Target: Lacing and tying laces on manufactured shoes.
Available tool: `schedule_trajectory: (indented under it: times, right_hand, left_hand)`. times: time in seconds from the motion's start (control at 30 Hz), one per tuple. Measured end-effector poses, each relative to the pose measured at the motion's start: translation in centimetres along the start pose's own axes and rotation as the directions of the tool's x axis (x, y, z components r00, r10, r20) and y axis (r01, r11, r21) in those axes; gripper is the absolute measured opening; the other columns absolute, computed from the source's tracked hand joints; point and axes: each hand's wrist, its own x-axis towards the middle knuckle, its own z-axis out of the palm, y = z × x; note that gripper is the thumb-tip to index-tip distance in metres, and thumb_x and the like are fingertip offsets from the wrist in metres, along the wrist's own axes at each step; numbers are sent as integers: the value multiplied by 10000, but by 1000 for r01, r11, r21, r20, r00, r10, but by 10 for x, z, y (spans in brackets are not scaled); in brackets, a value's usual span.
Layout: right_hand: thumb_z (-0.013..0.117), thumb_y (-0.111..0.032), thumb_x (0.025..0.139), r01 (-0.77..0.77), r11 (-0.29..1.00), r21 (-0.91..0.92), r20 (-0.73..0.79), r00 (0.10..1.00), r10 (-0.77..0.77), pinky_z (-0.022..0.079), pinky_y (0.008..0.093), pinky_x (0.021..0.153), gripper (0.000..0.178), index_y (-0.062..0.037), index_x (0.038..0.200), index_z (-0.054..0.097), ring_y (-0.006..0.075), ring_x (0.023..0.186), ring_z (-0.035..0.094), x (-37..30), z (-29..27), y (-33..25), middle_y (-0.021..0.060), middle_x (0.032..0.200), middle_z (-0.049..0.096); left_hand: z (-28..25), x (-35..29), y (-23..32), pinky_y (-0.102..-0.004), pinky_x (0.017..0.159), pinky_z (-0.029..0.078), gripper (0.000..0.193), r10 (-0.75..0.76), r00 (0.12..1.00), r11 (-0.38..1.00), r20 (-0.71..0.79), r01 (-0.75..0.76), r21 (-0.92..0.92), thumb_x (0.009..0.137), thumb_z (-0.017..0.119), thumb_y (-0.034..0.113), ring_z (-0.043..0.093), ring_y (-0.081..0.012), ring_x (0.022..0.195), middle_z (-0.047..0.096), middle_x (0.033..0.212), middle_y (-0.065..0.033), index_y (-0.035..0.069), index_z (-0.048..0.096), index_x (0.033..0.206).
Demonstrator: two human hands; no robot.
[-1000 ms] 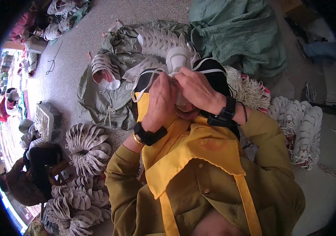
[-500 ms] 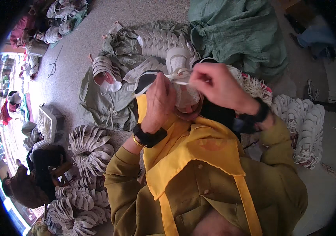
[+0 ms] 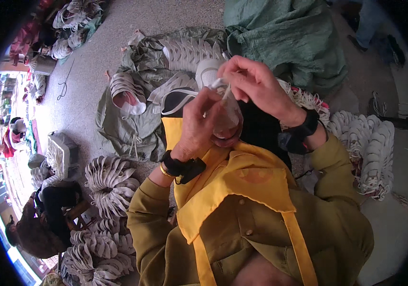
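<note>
A white shoe upper [image 3: 231, 121] lies over my lap, its toe end toward me and its pale tongue [image 3: 207, 69] pointing away. My left hand [image 3: 198, 123] is closed at the left side of the lacing, with the white shoelace [image 3: 226, 90] at its fingertips. From the right, my right hand [image 3: 257, 87] pinches the lace above the upper. The fingers of both hands nearly meet and hide part of the lacing. A white loop of strap or lace [image 3: 179, 101] rests on my dark trouser leg, left of the upper.
Stacked shoe uppers [image 3: 192, 53] lie on a grey-green sheet [image 3: 130, 125] ahead. A green sack [image 3: 285, 43] stands far right. More bundled uppers sit on both sides, left [image 3: 110, 183] and right [image 3: 378, 155]. Another person [image 3: 46, 214] sits at the left.
My right hand has moved up and left, closer to my left hand. The lace that was stretched sideways between them is now gathered above the upper. My left hand has shifted slightly right.
</note>
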Motion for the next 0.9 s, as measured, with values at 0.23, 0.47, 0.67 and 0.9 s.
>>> schedule_trajectory:
  times: [0.23,0.47,0.67,0.9]
  right_hand:
    - [451,-257,1082,-231,972,48,42,972,229,325,195,446,259,-92,886,489,37,546,442,-28,-44,56,-30,718,495]
    - [446,-181,1059,-331,902,277,-236,887,398,259,194,443,217,-153,844,456,16,529,333,-120,-185,79,-75,671,376]
    - [497,-158,1039,21,816,577,-640,632,436,299,195,484,193,-147,847,487,29,572,379,-223,-343,122,-59,705,418]
    - [626,-265,991,-480,875,-61,-526,760,381,428,213,537,202,-73,1014,681,31,602,518,-125,-201,99,-24,801,644]
  left_hand:
    - [-43,-11,-8,-244,650,461,65,-20,996,999,-81,17,-37,1001,593,85,552,-64,720,594,800,-1,37,552,983]
    - [-186,-92,2,-241,613,404,71,-164,820,975,-549,218,36,996,592,78,467,-72,689,505,779,28,58,573,931]
    - [-335,-205,-36,-254,597,391,102,-245,747,956,-618,80,-283,1014,569,118,465,-83,677,511,773,26,61,591,932]
    - [-207,-105,-8,-230,664,449,83,-53,888,843,-457,285,456,971,635,73,518,-61,749,595,898,3,44,582,1027]
